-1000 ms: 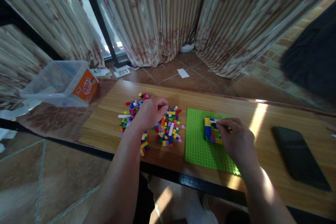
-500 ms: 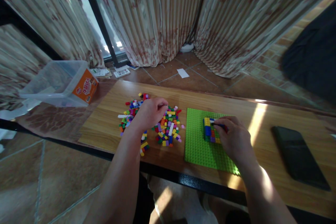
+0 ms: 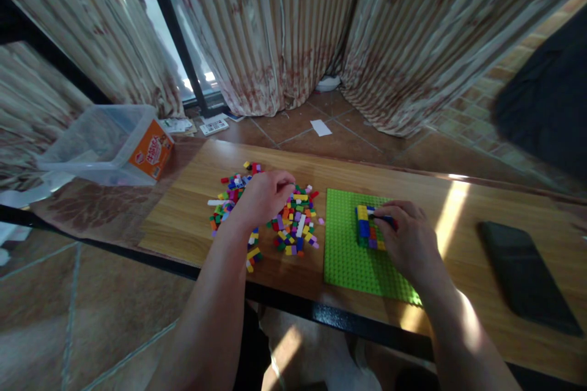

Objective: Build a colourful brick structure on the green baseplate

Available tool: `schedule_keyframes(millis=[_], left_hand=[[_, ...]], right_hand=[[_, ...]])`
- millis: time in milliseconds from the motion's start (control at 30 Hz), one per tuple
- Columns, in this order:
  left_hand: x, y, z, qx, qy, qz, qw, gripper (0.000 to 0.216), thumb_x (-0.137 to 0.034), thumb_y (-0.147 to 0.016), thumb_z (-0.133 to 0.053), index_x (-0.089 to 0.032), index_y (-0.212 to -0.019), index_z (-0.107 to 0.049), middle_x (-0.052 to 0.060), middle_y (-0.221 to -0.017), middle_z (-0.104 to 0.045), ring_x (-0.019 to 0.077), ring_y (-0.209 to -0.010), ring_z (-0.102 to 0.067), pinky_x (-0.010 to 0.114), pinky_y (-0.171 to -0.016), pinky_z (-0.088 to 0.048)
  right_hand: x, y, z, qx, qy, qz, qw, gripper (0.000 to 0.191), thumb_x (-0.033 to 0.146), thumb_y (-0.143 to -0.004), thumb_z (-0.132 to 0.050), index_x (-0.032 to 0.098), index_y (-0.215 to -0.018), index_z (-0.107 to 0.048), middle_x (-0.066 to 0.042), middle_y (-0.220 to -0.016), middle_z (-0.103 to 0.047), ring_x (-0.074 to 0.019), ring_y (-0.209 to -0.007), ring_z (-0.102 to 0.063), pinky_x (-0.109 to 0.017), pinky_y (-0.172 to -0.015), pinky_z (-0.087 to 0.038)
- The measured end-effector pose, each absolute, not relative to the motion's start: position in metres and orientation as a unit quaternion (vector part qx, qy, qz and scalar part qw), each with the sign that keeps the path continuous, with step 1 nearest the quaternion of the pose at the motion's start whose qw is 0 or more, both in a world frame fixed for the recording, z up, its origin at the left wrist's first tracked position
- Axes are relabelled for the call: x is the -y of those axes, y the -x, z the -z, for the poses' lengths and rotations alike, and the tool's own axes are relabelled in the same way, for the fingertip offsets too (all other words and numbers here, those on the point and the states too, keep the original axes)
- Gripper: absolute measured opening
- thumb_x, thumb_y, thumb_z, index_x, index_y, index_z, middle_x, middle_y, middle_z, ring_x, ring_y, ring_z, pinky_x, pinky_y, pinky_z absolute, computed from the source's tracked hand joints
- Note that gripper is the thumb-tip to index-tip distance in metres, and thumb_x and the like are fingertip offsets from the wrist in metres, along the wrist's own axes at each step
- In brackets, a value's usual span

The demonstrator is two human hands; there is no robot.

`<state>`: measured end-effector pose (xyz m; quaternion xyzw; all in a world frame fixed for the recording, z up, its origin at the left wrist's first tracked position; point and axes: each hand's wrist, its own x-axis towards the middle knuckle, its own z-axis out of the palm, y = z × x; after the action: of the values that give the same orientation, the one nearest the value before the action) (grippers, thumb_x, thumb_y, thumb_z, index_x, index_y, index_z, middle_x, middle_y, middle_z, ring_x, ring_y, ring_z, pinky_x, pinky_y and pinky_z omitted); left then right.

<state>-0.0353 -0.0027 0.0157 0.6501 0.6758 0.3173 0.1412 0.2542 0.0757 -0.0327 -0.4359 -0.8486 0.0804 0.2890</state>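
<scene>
A green studded baseplate point(image 3: 346, 256) lies on the wooden table point(image 3: 192, 220). On it stands a small block of stacked bricks point(image 3: 367, 229), yellow and blue at its left. My right hand point(image 3: 408, 241) rests on this block, fingers curled, pressing a dark blue brick point(image 3: 383, 218) onto its top. My left hand point(image 3: 266, 195) lies over a heap of loose coloured bricks point(image 3: 293, 223) left of the plate, fingers pinched together; what they hold is hidden.
A black phone point(image 3: 527, 278) lies flat at the table's right. A clear plastic tub point(image 3: 98, 143) with an orange label stands off the table's left end. Striped curtains point(image 3: 284, 24) hang behind, with papers on the tiled floor.
My right hand's fingers have shifted from pinching at the block's top to pressing a dark blue brick down on it. My left hand has stayed on the heap.
</scene>
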Motion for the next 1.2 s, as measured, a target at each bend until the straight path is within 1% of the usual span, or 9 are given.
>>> schedule_keyframes(millis=[133, 300, 500, 633, 900, 1033, 1100, 1200], left_hand=[[0.003, 0.035, -0.017, -0.674, -0.655, -0.311, 0.139, 0.016, -0.018, -0.087, -0.052, -0.016, -0.088, -0.068, 0.004, -0.076, -0.071, 0.0157, -0.069, -0.062, 0.028, -0.065, -0.043], [0.003, 0.033, -0.019, -0.675, -0.652, -0.315, 0.145, 0.016, -0.017, -0.086, -0.053, -0.016, -0.088, -0.068, 0.005, -0.081, -0.072, 0.0166, -0.074, -0.064, 0.028, -0.068, -0.044], [0.003, 0.033, -0.020, -0.676, -0.654, -0.311, 0.139, 0.016, -0.017, -0.086, -0.053, -0.016, -0.087, -0.068, 0.004, -0.078, -0.072, 0.0161, -0.072, -0.063, 0.027, -0.067, -0.044], [0.003, 0.034, -0.019, -0.675, -0.657, -0.308, 0.137, 0.016, -0.017, -0.087, -0.052, -0.015, -0.088, -0.068, 0.004, -0.078, -0.071, 0.0155, -0.071, -0.063, 0.027, -0.067, -0.043], [0.004, 0.035, -0.018, -0.672, -0.658, -0.310, 0.137, 0.016, -0.017, -0.087, -0.051, -0.015, -0.087, -0.067, 0.003, -0.076, -0.070, 0.0142, -0.069, -0.061, 0.026, -0.065, -0.041], [0.003, 0.035, -0.017, -0.676, -0.657, -0.305, 0.134, 0.016, -0.017, -0.087, -0.051, -0.015, -0.086, -0.067, 0.003, -0.077, -0.070, 0.0146, -0.070, -0.061, 0.026, -0.066, -0.042], [0.003, 0.035, -0.017, -0.677, -0.655, -0.306, 0.138, 0.016, -0.017, -0.087, -0.051, -0.015, -0.087, -0.067, 0.004, -0.079, -0.071, 0.0148, -0.071, -0.062, 0.026, -0.067, -0.042], [0.003, 0.035, -0.017, -0.675, -0.655, -0.308, 0.143, 0.017, -0.017, -0.087, -0.051, -0.015, -0.089, -0.067, 0.004, -0.080, -0.071, 0.0151, -0.072, -0.062, 0.027, -0.068, -0.043]], right_hand=[[-0.076, -0.256, 0.033, 0.850, 0.438, -0.074, 0.281, 0.024, 0.032, -0.087, -0.049, 0.018, -0.088, -0.068, -0.012, -0.098, -0.062, -0.0277, -0.092, -0.055, -0.048, -0.085, -0.048], [-0.075, -0.254, 0.034, 0.852, 0.436, -0.076, 0.280, 0.021, 0.028, -0.088, -0.048, 0.019, -0.086, -0.067, -0.012, -0.099, -0.062, -0.0279, -0.095, -0.054, -0.049, -0.089, -0.046], [-0.075, -0.248, 0.033, 0.848, 0.431, -0.082, 0.297, 0.018, 0.028, -0.088, -0.050, 0.021, -0.086, -0.066, -0.011, -0.101, -0.061, -0.0273, -0.098, -0.054, -0.048, -0.091, -0.045], [-0.075, -0.244, 0.034, 0.850, 0.435, -0.074, 0.287, 0.020, 0.028, -0.089, -0.051, 0.020, -0.086, -0.068, -0.012, -0.103, -0.061, -0.0275, -0.098, -0.053, -0.048, -0.091, -0.045], [-0.076, -0.249, 0.039, 0.830, 0.440, -0.097, 0.330, 0.021, 0.034, -0.087, -0.055, 0.022, -0.088, -0.072, -0.010, -0.102, -0.062, -0.0274, -0.099, -0.055, -0.048, -0.088, -0.047], [-0.075, -0.250, 0.036, 0.812, 0.452, -0.108, 0.354, 0.022, 0.036, -0.086, -0.057, 0.021, -0.090, -0.073, -0.010, -0.105, -0.063, -0.0265, -0.100, -0.058, -0.046, -0.088, -0.048], [-0.076, -0.250, 0.035, 0.796, 0.470, -0.110, 0.365, 0.024, 0.039, -0.086, -0.057, 0.021, -0.091, -0.073, -0.010, -0.106, -0.064, -0.0265, -0.100, -0.059, -0.046, -0.088, -0.048], [-0.078, -0.248, 0.036, 0.777, 0.505, -0.106, 0.361, 0.031, 0.045, -0.085, -0.056, 0.020, -0.092, -0.073, -0.012, -0.107, -0.064, -0.0286, -0.102, -0.059, -0.049, -0.091, -0.046]])
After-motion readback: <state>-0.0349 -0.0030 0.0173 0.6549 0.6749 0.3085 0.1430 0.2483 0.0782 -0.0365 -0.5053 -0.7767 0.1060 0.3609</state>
